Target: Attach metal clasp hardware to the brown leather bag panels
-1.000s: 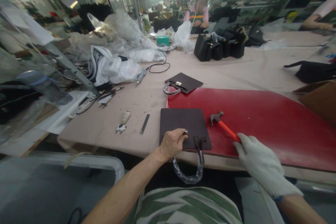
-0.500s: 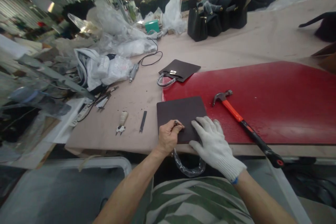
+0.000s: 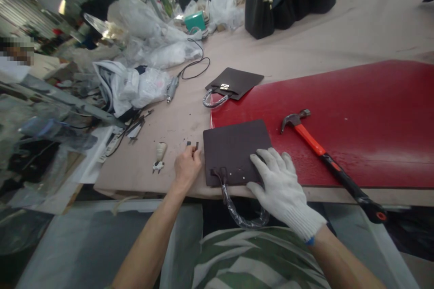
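Note:
My bare left hand (image 3: 187, 167) is closed at the left of a dark brown leather bag panel (image 3: 233, 144). A narrow dark metal tool (image 3: 197, 145) sticks up from its fingers, and the end of another dark flat strip (image 3: 189, 143) shows beside it; the rest of both is hidden by the hand. My right hand (image 3: 278, 185), in a white knit glove, lies flat with fingers spread over the panel's right side. Near its front edge the panel has small holes and a plastic-wrapped handle (image 3: 242, 219), which hangs over the table edge.
A claw hammer (image 3: 312, 144) with an orange and black handle lies on the red sheet (image 3: 356, 108). Behind is a second panel (image 3: 239, 82) with a gold clasp. Left lie a white-handled tool (image 3: 159, 156) and a grey cylindrical tool (image 3: 172, 90). Black bags (image 3: 259, 13) stand at the back.
My left hand has moved left off the panel with the small tool, down to the dark strip on the table, uncovering the panel's holes and handle base. My right hand stays on the panel.

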Available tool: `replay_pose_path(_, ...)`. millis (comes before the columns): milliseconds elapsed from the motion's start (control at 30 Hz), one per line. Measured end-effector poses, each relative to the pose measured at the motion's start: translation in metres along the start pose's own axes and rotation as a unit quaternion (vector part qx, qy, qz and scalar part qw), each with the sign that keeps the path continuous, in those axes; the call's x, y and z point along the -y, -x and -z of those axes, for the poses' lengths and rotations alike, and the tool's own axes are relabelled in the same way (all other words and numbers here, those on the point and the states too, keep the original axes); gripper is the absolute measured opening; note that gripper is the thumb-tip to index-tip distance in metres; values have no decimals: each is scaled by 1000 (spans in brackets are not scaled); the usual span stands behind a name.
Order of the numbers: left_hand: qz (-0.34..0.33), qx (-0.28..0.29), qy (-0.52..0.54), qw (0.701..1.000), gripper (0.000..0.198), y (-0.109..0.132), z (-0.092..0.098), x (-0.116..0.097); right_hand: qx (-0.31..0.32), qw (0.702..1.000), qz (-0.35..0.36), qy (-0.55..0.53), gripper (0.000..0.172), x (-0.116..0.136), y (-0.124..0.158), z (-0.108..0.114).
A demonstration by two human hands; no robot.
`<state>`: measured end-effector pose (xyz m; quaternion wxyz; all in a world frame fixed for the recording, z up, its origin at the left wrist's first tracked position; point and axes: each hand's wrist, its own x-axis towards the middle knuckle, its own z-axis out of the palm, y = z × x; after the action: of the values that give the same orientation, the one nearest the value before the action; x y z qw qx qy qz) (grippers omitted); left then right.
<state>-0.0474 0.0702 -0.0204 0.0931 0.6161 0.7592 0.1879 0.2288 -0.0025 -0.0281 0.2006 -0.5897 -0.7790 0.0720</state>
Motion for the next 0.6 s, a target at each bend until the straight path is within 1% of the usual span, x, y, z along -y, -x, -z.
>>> replay_pose_path(33,3,10,-25,1000,17,4,-4,1,-1,1000,1,4,58,0,0,0)
replay_pose_path(100,-4,12,-49,999,19,11,-8,-1,-2,1000,3,11,57,0,0,0)
replay_pose_path(200,-29,-10,-39,999,19,16,-7,-9,-6,1000,9,24,56,-1,-1,0)
replay_pose_path(267,-30,-14,-17,999,22,19,-4,-13,-12,999,13,31,55,-1,-1,-1)
replay_pose_path(333,-7,11,22,1000,24,22,-2,-16,-18,999,16,32,54,-2,-1,-2)
replay_pose_path(433,48,61,94,993,21,28,-4,-19,-19,999,23,30,55,-4,-1,-4)
replay_pose_path(533,88,73,148,982,25,35,-7,-18,-19,999,30,31,56,-4,-1,-4)
replay_pose_path(600,100,78,176,976,19,39,-7,-16,-19,999,33,28,56,-4,-1,-3)
